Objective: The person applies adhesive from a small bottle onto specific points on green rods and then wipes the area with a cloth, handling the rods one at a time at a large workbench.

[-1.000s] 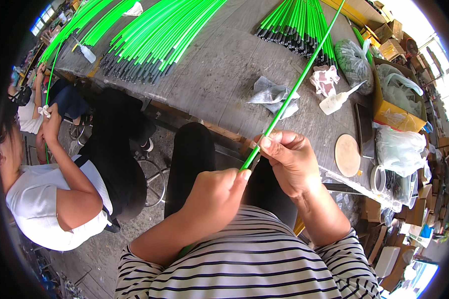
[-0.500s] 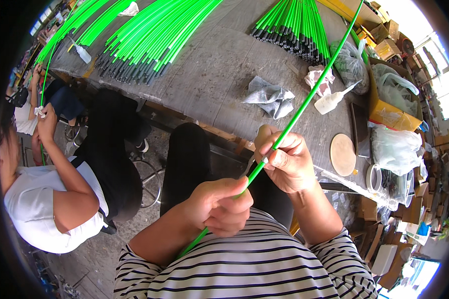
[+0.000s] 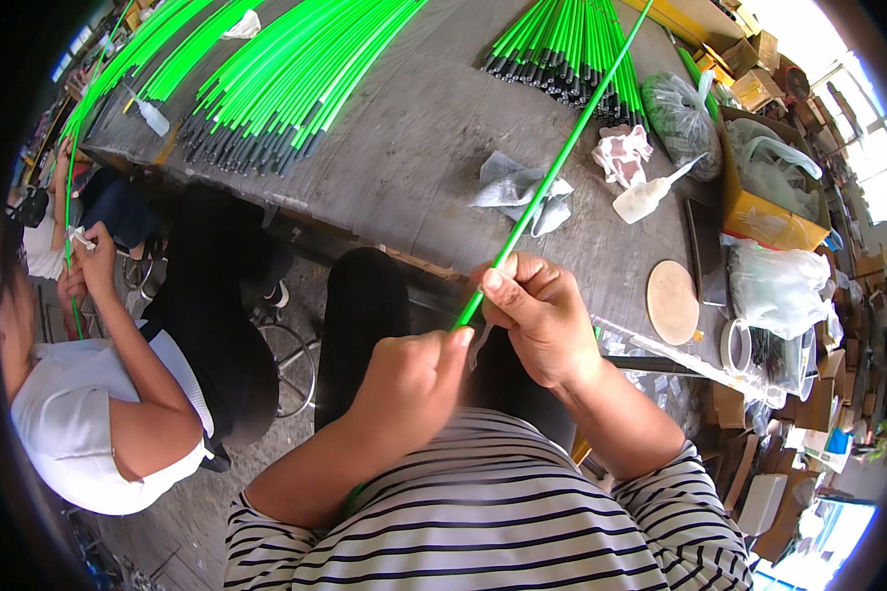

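A long bright green rod (image 3: 562,158) slants across in front of me, running up and away to the right over the table. My left hand (image 3: 409,386) is closed round its lower part, thumb lying along it. Just above, my right hand (image 3: 537,317) pinches the same rod between thumb and fingers. Something small and pale hangs below the right fingers, too blurred to name. Beyond the hands, a crumpled grey cloth (image 3: 500,183) lies on the table, partly crossed by the rod. Right of it are a pinkish-white cloth (image 3: 621,155) and a white squeeze bottle (image 3: 644,201) with a nozzle.
Bundles of green rods with black ends (image 3: 296,84) (image 3: 552,49) lie on the grey table (image 3: 414,167). At the right stand a yellow carton (image 3: 769,225) of plastic bags and a round tan disc (image 3: 673,302). To my left sits a co-worker (image 3: 99,414), holding another green rod.
My right hand has shifted left and slightly down, closer to my left hand. The left hand has rolled over, its back now upward. The rod's far part has swung left.
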Motion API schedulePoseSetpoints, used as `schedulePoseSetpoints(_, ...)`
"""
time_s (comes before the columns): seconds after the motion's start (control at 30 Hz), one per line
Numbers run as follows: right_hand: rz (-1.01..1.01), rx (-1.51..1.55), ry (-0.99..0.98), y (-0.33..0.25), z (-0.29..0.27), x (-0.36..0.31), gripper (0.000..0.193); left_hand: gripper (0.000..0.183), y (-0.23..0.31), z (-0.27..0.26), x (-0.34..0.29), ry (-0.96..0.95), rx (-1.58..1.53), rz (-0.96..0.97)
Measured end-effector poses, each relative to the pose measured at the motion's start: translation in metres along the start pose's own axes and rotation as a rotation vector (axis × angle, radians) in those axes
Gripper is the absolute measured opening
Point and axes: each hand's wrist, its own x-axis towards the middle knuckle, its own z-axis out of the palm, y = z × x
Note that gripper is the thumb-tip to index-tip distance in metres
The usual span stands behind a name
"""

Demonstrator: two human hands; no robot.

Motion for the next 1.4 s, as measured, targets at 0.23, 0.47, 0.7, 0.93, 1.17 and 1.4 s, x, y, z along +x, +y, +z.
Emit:
schedulePoseSetpoints(0.23, -0.714, -1.117, 0.441, -0.037, -0.022, 0.031, 0.007, 0.044, -0.009, -0.032, -0.001, -0.009, -0.529, -0.278)
schedulePoseSetpoints(0.47, -0.786, -1.770, 0.465, -0.027, -0.021, 0.068, 0.011, 0.045, -0.005, -0.029, 0.003, -0.039, -0.512, -0.215)
schedulePoseSetpoints(0.7, -0.912, -1.383, 0.306, -0.019, -0.033, 0.050, 0.013, 0.045, -0.004, -0.034, 0.001, -0.046, -0.506, -0.192)
schedulePoseSetpoints(0.93, -0.698, -1.073, 0.309, -0.017, -0.004, 0.009, 0.015, 0.037, 0.005, -0.026, 0.009, -0.073, -0.503, -0.156)
schedulePoseSetpoints(1.17, -0.452, -0.322, 0.270, -0.011, 0.009, -0.012, 0.008, 0.024, 0.013, -0.016, 0.008, -0.020, -0.420, -0.111)
schedulePoseSetpoints(1.4, -0.274, 0.119, 0.223, -0.015, 0.025, -0.015, 0.009, 0.011, 0.023, -0.001, 0.004, 0.276, -0.015, 0.124)
